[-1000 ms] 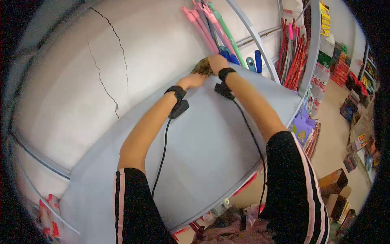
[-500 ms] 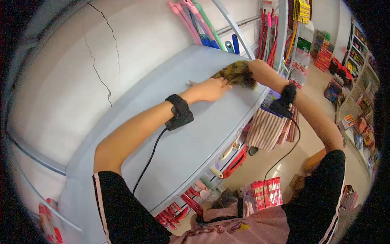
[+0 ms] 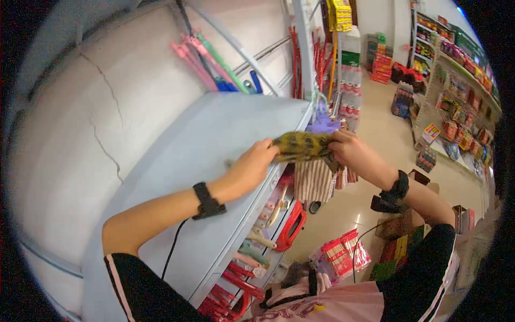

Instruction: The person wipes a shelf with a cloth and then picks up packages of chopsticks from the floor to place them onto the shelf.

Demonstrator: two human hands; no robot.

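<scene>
Plainly, the left hand [image 3: 251, 169] pinches the nine o'clock end of a yellow-and-dark patterned cloth [image 3: 303, 146] and the right hand [image 3: 355, 153] holds its three o'clock end, each grip closed. The cloth stretches at the person's twelve o'clock, across the front edge of the grey shelf [image 3: 241, 121]; whether they touch, one cannot tell. Pink and green poles [image 3: 219, 60] lean at eleven o'clock.

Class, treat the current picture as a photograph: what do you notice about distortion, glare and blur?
Head view: wide-angle distortion bows the grey shelf's back edge, and the frame's corners fall to black; head view: a small bright glare streak on the floor; head view: the patterned cloth looks slightly smeared, perhaps by motion.
</scene>
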